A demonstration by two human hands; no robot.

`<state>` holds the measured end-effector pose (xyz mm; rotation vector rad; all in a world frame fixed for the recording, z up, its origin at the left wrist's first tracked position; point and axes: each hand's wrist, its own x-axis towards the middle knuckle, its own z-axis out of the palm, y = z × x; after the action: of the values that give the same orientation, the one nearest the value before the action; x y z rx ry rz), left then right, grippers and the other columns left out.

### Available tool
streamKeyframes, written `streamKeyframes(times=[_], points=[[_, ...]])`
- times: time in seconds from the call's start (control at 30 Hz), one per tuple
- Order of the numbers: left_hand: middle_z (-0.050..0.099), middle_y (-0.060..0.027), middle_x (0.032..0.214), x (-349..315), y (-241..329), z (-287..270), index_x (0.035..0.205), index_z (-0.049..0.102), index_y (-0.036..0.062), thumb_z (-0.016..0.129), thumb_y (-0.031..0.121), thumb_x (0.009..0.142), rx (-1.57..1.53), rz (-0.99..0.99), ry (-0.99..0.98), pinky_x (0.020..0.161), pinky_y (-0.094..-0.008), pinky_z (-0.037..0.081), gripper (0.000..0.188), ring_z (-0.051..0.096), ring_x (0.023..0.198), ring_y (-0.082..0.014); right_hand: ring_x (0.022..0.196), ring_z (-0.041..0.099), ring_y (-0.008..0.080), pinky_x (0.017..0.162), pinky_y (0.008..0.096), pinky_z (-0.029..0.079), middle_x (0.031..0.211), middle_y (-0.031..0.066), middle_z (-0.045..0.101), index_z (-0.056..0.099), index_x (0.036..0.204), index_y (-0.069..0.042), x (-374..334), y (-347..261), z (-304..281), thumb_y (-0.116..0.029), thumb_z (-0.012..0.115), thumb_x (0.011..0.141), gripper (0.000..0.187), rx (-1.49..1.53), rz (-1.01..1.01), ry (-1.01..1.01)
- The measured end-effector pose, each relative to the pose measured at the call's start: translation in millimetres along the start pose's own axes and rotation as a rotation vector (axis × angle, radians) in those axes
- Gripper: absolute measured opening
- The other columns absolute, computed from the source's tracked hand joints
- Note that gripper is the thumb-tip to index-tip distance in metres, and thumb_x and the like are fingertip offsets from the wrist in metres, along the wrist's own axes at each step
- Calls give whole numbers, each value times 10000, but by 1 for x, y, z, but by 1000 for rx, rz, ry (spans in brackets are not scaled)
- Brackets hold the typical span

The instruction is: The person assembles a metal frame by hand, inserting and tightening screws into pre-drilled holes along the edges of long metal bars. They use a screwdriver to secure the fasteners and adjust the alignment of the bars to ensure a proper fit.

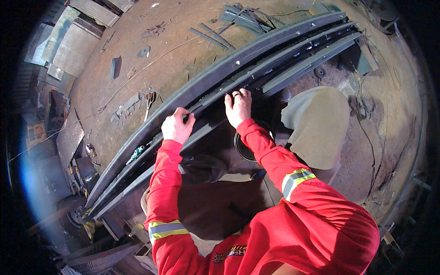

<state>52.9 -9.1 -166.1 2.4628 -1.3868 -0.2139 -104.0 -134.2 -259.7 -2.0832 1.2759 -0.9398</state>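
Observation:
Long dark steel beams (201, 87) with raised edges run diagonally in front of me, from lower left to upper right. My left hand (178, 126) is closed at the middle rail, thumb and fingers curled together; anything between them is too small to make out. Farther right along the same rail is my right hand (239, 107), its fingers bent down against the metal and a dark band on one finger. Their fingertips are partly hidden. A teal tool (136, 153) lies in the channel to the left of my left hand.
Beyond the beams, a red-handled tool (150, 103) and a round disc (143, 51) lie on the brown floor. Metal strips (243, 19) are heaped at the far side. A dark round container (243, 149) stands beneath my right forearm. Cables (369, 133) trail at right; metal sheets (75, 50) lie far left.

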Motion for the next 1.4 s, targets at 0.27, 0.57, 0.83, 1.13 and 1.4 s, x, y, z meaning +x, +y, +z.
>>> streamKeyframes(times=[0.27, 0.57, 0.83, 1.13, 1.4], points=[[605, -143, 579, 0, 1, -2, 810, 616, 113, 665, 317, 774, 1, 5, 6, 572, -429, 500, 213, 629, 598, -338, 1006, 479, 352, 881, 472, 387, 983, 173, 540, 602, 837, 8, 0, 2, 2, -244, 646, 805, 258, 7, 24, -59], [564, -104, 549, -1, 1, -3, 803, 619, 100, 670, 290, 781, -36, -23, 3, 538, -390, 469, 198, 577, 535, -294, 966, 494, 347, 852, 443, 402, 941, 147, 552, 603, 839, -22, -1, 4, 1, -179, 689, 746, 202, 97, 5, 28], [534, -45, 642, -42, -30, -24, 852, 570, 3, 561, 76, 776, -800, -268, -366, 480, -286, 405, 105, 491, 539, -124, 917, 515, 354, 809, 461, 413, 905, 159, 564, 615, 782, -17, 0, 3, 7, -186, 681, 734, 189, 21, -44, 59], [635, -151, 929, -101, -73, -16, 1095, 546, -44, 542, -2, 865, -1290, -517, -252, 705, -324, 535, 234, 639, 803, -218, 961, 513, 330, 843, 447, 407, 971, 128, 546, 576, 948, -75, -33, -54, -11, -114, 694, 698, 279, 101, -184, 76], [637, -171, 1083, -114, -52, -15, 1159, 541, -11, 580, 65, 891, -1507, -710, -83, 858, -354, 512, 282, 637, 980, -274, 802, 604, 254, 714, 349, 503, 847, 82, 611, 647, 916, -79, -102, -108, 0, -64, 728, 682, 247, 531, -124, -567]])
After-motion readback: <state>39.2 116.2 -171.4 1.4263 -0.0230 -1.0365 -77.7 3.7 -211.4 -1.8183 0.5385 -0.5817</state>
